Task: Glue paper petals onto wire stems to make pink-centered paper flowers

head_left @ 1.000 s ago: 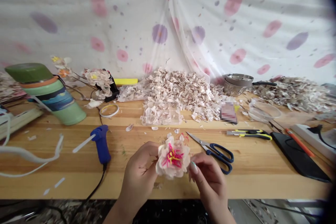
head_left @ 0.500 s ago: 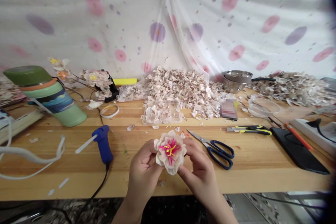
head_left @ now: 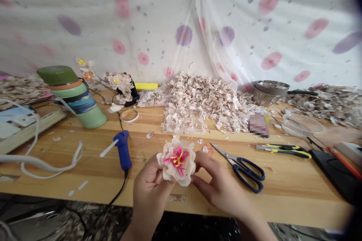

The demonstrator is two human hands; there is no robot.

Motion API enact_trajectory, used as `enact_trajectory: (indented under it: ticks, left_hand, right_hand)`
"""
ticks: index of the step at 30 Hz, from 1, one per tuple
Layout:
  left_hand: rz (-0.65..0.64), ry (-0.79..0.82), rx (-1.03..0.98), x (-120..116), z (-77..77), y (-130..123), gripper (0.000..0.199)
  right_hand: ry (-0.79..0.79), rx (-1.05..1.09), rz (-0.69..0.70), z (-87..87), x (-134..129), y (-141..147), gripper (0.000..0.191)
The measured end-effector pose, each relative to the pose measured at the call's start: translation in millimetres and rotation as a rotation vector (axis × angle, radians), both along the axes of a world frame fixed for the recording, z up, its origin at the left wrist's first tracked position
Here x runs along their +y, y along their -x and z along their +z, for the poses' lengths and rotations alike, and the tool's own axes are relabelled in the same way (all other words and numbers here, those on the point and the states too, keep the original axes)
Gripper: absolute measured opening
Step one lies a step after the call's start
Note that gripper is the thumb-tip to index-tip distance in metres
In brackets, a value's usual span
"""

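Above the desk (head_left: 285, 190), the pink-centred artificial flower (head_left: 177, 161) is clamped in the grip of the left hand (head_left: 151, 184). The right hand (head_left: 217, 180) has been tucked in behind its edge, closure hidden; apparently two-sided support is given.

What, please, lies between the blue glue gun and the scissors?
In the head view, the left hand, the flower, the right hand and loose bits near the tips of the scissors are between them.

Bare forearms (head_left: 253, 212) — black, pale-flecked clothing (head_left: 195, 229)
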State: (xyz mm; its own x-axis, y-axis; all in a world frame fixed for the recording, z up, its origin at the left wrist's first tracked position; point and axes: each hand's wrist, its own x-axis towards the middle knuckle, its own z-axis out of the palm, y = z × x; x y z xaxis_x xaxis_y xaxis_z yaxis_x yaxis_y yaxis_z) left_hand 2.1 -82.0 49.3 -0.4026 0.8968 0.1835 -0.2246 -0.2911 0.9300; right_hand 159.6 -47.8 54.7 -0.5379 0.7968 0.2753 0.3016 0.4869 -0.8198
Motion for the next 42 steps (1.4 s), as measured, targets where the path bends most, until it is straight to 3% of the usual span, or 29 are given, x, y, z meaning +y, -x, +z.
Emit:
enact_trajectory:
  ticks: [3,6,10,14,18,21,26,29,33,39,42]
  left_hand:
    - [0.12,0.045,-0.005,-7.9,-1.5,11.7,0.026]
    - [0.167,0.048,-0.006,-10.7,-9.3,23.3,0.029]
    - [0.125,0.031,0.039,-10.9,-17.1,30.3,0.029]
    - [0.049,0.035,0.101,-17.6,-10.5,24.6,0.016]
    - [0.075,0.076,0.066,-22.6,-4.0,18.3,0.017]
    - [0.095,0.086,0.051,-22.5,-3.6,17.9,0.018]
    - [0.089,0.081,0.034,-21.5,-6.0,18.1,0.015]
    - [0.085,0.088,0.037,-21.5,-6.7,16.8,0.015]
    - [0.09,0.089,0.021,-20.1,-6.5,15.5,0.016]
    - [0.108,0.071,0.033,-15.9,-7.4,15.9,0.014]
    - [0.095,0.077,0.038,-13.2,-6.4,14.6,0.011]
  right_hand:
    - [-0.069,-0.21,0.053,21.1,20.5,2.9,0.021]
    - [-0.219,-0.418,0.078,26.7,49.5,24.6,0.017]
    - [-0.345,-0.604,0.122,7.3,87.6,75.8,0.019]
    - [-0.376,-0.704,0.072,-18.2,109.6,123.8,0.028]
    - [-0.428,-0.762,-0.011,-29.6,120.8,147.4,0.043]
    - [-0.483,-0.778,-0.003,-33.6,127.7,151.4,0.037]
    - [-0.529,-0.756,0.031,-38.5,133.0,147.5,0.017]
    - [-0.517,-0.676,0.027,-31.7,130.5,139.3,0.02]
    - [-0.481,-0.488,-0.009,-9.4,124.2,113.7,0.023]
    - [-0.445,-0.18,-0.11,28.8,110.1,43.7,0.011]
    - [-0.425,0.16,-0.123,45.0,92.0,10.6,0.009]
